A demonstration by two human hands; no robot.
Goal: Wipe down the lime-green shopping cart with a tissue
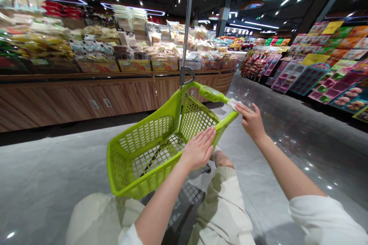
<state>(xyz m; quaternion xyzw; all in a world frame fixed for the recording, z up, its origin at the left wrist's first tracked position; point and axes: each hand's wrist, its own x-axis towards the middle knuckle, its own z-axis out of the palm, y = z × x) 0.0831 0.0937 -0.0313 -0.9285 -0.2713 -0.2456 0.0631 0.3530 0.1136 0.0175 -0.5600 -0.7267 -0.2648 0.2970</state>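
A lime-green plastic shopping cart (pixel 143 183) stands in front of me, its basket bare inside. My left hand (pixel 198 147) lies flat on the near side rim of the basket, fingers stretched out and together. At the right corner of the handle (pixel 218 96), my right hand (pixel 250 118) presses a white wipe (pixel 234 104) onto the green bar; whether it is paper or cloth I cannot tell. The fingertips rest over the wipe, and the thumb points up. A grey pole (pixel 188 26) rises from the cart's far handle corner.
Beyond the cart runs a wood-fronted display counter (pixel 126 95) stacked with packaged foods. Shelves of colourful packs and trays (pixel 324 72) line the right side. Glossy grey floor (pixel 51 183) surrounds the cart. My legs (pixel 221 206) are close to its near side.
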